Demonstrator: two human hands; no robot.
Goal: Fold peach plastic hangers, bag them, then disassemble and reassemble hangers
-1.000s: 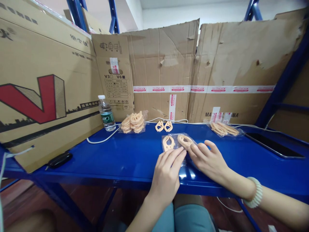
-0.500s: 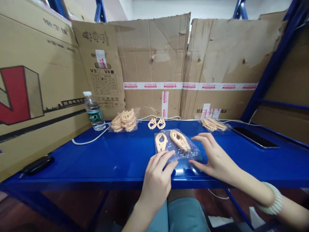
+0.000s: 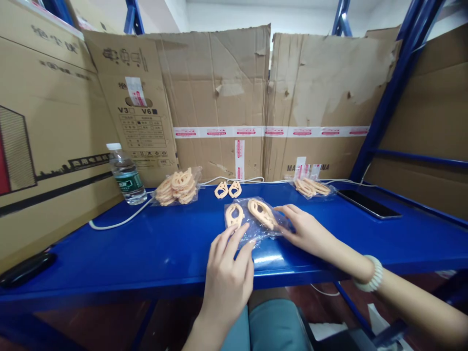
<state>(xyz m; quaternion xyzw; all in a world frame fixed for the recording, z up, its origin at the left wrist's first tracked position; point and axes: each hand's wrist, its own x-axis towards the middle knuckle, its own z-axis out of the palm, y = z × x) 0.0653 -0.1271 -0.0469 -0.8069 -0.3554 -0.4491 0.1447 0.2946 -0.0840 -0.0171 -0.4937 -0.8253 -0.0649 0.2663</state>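
Note:
A clear plastic bag (image 3: 256, 224) lies on the blue metal table (image 3: 146, 243), with two peach plastic pieces (image 3: 261, 213) inside. My left hand (image 3: 228, 270) rests at the bag's near left edge, fingers stretched flat on it. My right hand (image 3: 307, 233) lies at the bag's right edge, fingers extended and touching the plastic. Neither hand grips anything. Two loose peach pieces (image 3: 227, 189) sit just behind the bag.
A bag of several peach pieces (image 3: 177, 186) and a water bottle (image 3: 126, 174) stand at back left, another flat bag (image 3: 310, 187) at back right. A phone (image 3: 368, 204) lies at right, a black object (image 3: 24, 268) at near left. Cardboard boxes (image 3: 226, 97) wall the back; a white cable (image 3: 120, 222) crosses.
My right hand has come back down from hovering onto the bag's right edge. The left hand stays at the bag's near edge. The camera view shifted right.

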